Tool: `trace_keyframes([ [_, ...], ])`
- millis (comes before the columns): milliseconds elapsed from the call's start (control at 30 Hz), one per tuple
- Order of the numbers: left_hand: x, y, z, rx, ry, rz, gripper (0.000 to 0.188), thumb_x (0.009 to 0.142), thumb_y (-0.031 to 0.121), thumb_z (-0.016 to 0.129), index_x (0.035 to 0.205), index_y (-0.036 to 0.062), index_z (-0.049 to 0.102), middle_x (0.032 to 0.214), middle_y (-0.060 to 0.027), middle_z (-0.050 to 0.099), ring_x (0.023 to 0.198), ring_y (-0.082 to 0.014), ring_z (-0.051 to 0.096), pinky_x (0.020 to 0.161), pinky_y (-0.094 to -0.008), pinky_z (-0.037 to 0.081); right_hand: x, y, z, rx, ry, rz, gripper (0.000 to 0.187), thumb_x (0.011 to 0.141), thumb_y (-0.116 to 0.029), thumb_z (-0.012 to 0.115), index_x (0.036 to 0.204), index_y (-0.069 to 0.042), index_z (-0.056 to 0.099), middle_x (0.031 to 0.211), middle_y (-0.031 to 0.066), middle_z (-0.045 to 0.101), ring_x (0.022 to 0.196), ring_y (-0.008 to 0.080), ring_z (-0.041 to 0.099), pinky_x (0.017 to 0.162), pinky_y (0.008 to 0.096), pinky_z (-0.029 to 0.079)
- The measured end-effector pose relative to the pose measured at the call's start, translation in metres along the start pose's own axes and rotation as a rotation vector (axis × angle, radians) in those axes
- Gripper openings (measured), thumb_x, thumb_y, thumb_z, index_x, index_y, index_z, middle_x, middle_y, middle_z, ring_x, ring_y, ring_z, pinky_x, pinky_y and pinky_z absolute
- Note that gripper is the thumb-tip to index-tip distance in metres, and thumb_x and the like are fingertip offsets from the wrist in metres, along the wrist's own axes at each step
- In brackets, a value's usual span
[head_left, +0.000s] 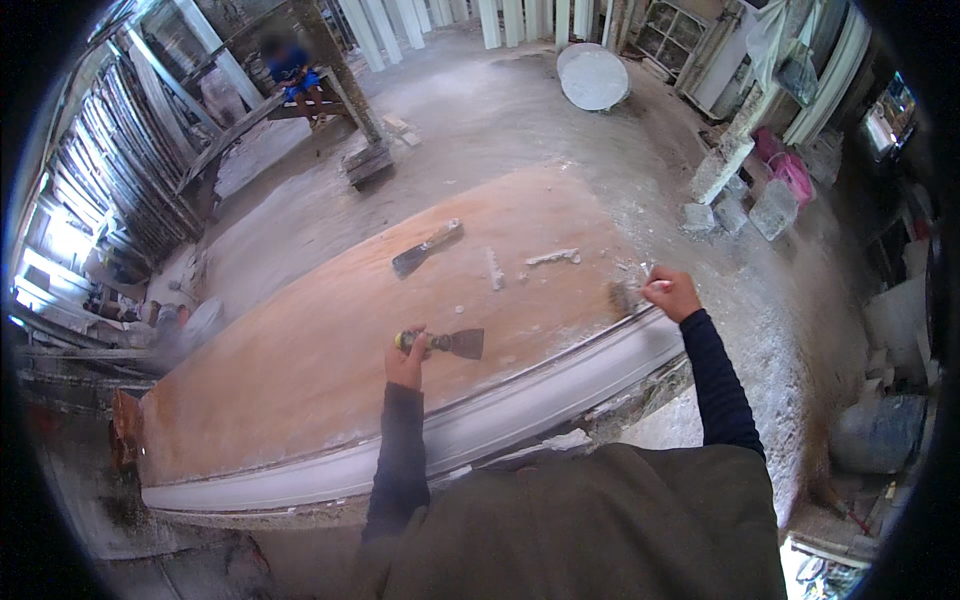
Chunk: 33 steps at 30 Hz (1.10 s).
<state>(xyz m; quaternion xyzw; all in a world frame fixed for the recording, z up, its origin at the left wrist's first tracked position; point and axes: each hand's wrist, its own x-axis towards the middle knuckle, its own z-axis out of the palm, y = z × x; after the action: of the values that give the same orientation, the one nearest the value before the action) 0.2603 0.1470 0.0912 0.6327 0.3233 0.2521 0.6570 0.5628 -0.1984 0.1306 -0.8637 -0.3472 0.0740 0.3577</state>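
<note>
My left hand (405,366) is closed round the yellow-and-black handle of a putty knife (464,344), its broad blade pointing right just above the tabletop. My right hand (676,293) grips the handle of a brush (626,297), with the bristles down by the table's right end. Along the table's near edge lies a long white plaster moulding (400,468) with lengthwise ridges. A second scraper (428,248) rests on the orange-brown table (300,380), beyond my left hand. Plaster scraps (553,257) lie near the middle.
A seated person (291,75) is at the far left beside a post (345,80). Across the dusty floor stands a round white drum-like object (593,77). White blocks (774,209) and a pink bag (790,175) sit at the right. Long white strips (510,22) lean at the back.
</note>
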Motion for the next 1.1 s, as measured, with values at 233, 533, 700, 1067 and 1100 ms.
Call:
trace_keyframes([
  [233,-0.062,-0.001,-0.03,-0.031,0.098,0.087,0.027,0.08,0.014,0.059,0.102,-0.0019,0.055,0.092,-0.0081,0.057,0.082,-0.0133,0.056,0.068,-0.0255,0.047,0.022,-0.04,0.051,-0.044,0.323,-0.075,0.007,0.071,-0.011,0.058,0.069,-0.004,0.056,0.062,0.0066,0.058,0.058,0.011,0.055,0.052,0.0277,0.042],
  [533,-0.088,-0.004,-0.048,-0.034,0.226,0.031,0.03,0.079,0.012,0.059,0.107,0.002,0.05,0.103,-0.0083,0.055,0.086,-0.016,0.056,0.064,-0.0267,0.05,0.064,-0.197,0.27,0.573,-0.114,-0.15,0.015,0.067,-0.02,0.065,0.072,-0.006,0.061,0.066,0.0064,0.06,0.06,0.0162,0.057,0.056,0.0284,0.044],
  [700,-0.084,-0.001,-0.045,-0.122,0.181,-0.067,0.029,0.08,0.011,0.057,0.108,0.0023,0.05,0.102,-0.0077,0.055,0.087,-0.0161,0.056,0.065,-0.0266,0.05,0.119,-0.094,0.247,0.383,0.135,-0.13,0.016,0.066,-0.017,0.065,0.063,-0.004,0.057,0.058,0.0048,0.058,0.052,0.014,0.056,0.052,0.0292,0.045],
  [1067,-0.034,0.01,0.059,0.287,-0.256,0.294,0.026,0.078,0.015,0.061,0.1,0.0022,0.058,0.093,-0.0072,0.061,0.085,-0.0144,0.057,0.073,-0.0248,0.046,0.037,0.023,0.02,-0.167,0.463,0.123,0.014,0.063,-0.014,0.063,0.07,-0.004,0.057,0.059,0.0093,0.056,0.055,0.0186,0.058,0.051,0.0294,0.044],
  [1100,-0.033,0.009,0.071,0.161,-0.366,0.234,0.027,0.076,0.016,0.064,0.1,0.004,0.058,0.096,-0.0085,0.06,0.087,-0.0168,0.057,0.074,-0.0266,0.046,0.03,0.016,0.009,-0.196,0.473,0.091,0.015,0.063,-0.016,0.064,0.07,-0.004,0.057,0.061,0.0095,0.057,0.056,0.0191,0.058,0.052,0.0299,0.043],
])
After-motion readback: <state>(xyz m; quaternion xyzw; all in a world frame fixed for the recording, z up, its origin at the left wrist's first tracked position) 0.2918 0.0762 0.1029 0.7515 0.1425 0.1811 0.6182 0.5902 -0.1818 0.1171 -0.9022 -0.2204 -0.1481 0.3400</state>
